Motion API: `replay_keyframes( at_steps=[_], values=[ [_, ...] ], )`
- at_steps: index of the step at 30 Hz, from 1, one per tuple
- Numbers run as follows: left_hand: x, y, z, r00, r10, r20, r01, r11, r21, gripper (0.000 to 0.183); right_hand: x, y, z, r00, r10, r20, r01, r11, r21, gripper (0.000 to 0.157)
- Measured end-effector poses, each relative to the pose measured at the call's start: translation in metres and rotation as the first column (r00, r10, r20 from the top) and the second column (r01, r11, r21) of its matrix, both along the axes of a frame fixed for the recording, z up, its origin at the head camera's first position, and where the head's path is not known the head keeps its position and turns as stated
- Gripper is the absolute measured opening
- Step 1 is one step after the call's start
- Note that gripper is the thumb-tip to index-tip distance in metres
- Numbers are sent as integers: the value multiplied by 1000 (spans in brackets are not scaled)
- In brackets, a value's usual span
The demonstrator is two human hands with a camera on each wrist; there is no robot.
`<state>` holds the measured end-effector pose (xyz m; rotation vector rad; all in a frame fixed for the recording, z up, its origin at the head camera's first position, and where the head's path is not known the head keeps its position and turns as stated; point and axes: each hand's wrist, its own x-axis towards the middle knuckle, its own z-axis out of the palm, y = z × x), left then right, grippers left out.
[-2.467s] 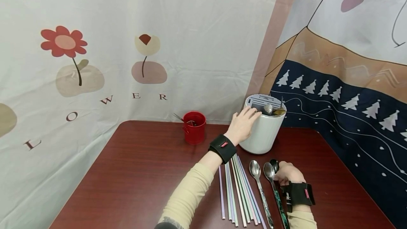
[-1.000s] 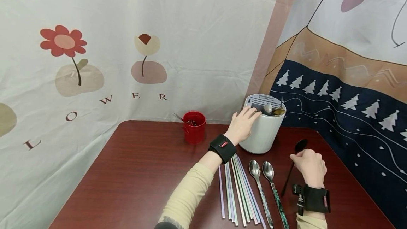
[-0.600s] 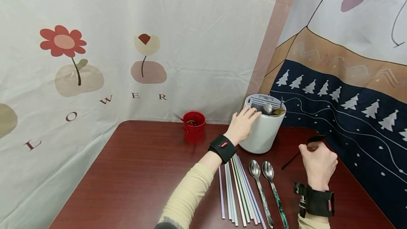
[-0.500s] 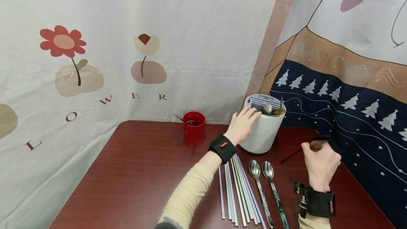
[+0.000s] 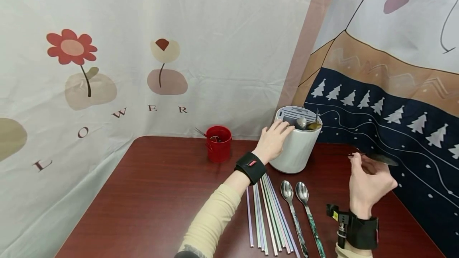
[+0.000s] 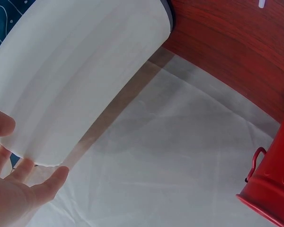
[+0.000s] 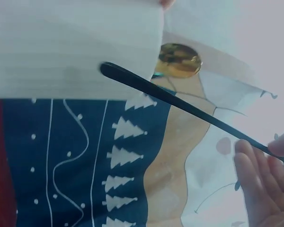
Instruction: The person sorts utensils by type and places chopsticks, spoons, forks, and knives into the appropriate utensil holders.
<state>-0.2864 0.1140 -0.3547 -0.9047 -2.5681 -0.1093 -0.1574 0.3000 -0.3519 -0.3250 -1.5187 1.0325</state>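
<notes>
A white utensil holder (image 5: 295, 150) with a slotted grey top stands at the back right of the table. My left hand (image 5: 273, 141) rests on its near left rim, fingers spread and fairly straight; in the left wrist view the fingertips (image 6: 57, 179) lie right at the rim. Raised right of the holder, my right hand (image 5: 371, 182) pinches a black spoon (image 5: 385, 159) between thumb and fingers near the bowl. In the right wrist view the black handle (image 7: 180, 105) points away from the hand, its end overlapping the white wall. A gold spoon (image 7: 182, 61) sticks out of the holder.
Two silver spoons (image 5: 302, 194) with patterned handles lie side by side on the dark red table (image 5: 161, 194). Left of them are several pastel metal straws or chopsticks (image 5: 274, 214). A red cup (image 5: 219, 146) holding utensils stands at the back edge, before a printed cloth.
My right hand has picked the black spoon up from beside the silver spoons, moved right and up, and turned it so the handle faces the holder. The left hand has stayed put.
</notes>
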Motion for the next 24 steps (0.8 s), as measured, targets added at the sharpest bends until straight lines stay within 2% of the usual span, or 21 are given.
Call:
replay_keyframes(
  at_steps=[3, 5, 7, 10, 16, 18, 20, 22, 24],
  values=[
    [0, 0, 0, 1000, -1, 0, 1, 1000, 0, 60, -1, -5, 4, 995, 28, -98, -31, 999, -30, 14],
    [0, 0, 0, 1000, 0, 2, 0, 1000, -1, 60, -3, -10, 6, 977, 82, -195, -94, 994, -55, 14],
    [0, 0, 0, 1000, 3, 4, -3, 1000, -3, 60, -4, -16, 10, 952, 116, -284, -147, 985, -91, 13],
    [0, 0, 0, 1000, 5, 7, -5, 1000, -5, 60, -3, -25, 14, 901, 165, -400, -218, 972, -90, 14],
    [0, 0, 0, 1000, 3, 3, -3, 1000, -9, 60, -6, -36, 20, 839, 200, -505, -279, 957, -85, 19],
    [0, 0, 0, 1000, 3, 0, -3, 1000, -5, 60, -10, -38, 23, 837, 205, -507, -287, 954, -89, 19],
    [0, 0, 0, 1000, 4, 0, -4, 1000, -2, 60, -14, -40, 26, 849, 199, -489, -280, 955, -98, 18],
    [0, 0, 0, 1000, 3, 0, -3, 1000, 0, 61, -20, -41, 28, 873, 183, -452, -257, 961, -107, 16],
    [0, -1, -1, 1000, 3, 2, -3, 1000, 2, 61, -28, -39, 29, 914, 146, -379, -198, 975, -101, 14]
  ],
)
